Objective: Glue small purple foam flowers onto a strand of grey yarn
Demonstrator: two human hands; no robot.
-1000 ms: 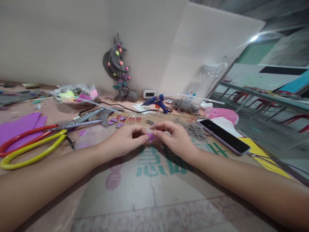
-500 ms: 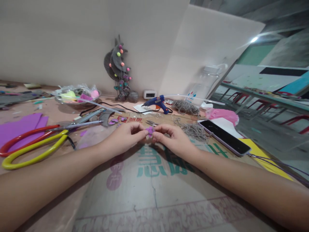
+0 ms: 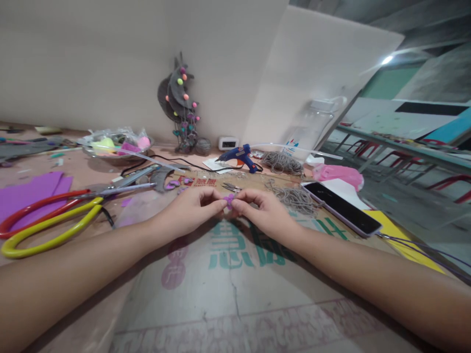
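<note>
Left hand: your left hand (image 3: 191, 208) pinches the small purple foam flower piece (image 3: 229, 199), at its 9 o'clock.
Right hand: your right hand (image 3: 265, 211) pinches it too, from 3 o'clock.

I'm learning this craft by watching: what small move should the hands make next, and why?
Probably squeeze the small purple craft piece firmly from both sides: left hand and right hand both pinch it above the printed cardboard sheet, and the blue glue gun lies apart behind them.

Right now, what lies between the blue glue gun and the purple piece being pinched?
Head view: a small metal tool, perhaps snips, lies on brown cardboard between the blue plastic glue gun and the small purple foam piece.
</note>
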